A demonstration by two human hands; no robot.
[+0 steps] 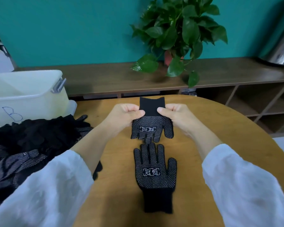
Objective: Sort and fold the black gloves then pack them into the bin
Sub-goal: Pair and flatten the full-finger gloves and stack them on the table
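A black knit glove with white grip dots and a printed logo (152,128) hangs by its cuff, pinched on one side by the left hand (124,116) and on the other by the right hand (176,115), fingers curled onto the fabric. Just nearer the person than this held glove, a matching black dotted glove (155,173) lies flat on the round wooden counter (220,122), so a pair seems to be forming. Left of the held glove, a heap of unsorted black gloves (31,145) remains; beyond it the translucent plastic bin marked B (26,95) shows no gloves inside, so most work looks undone
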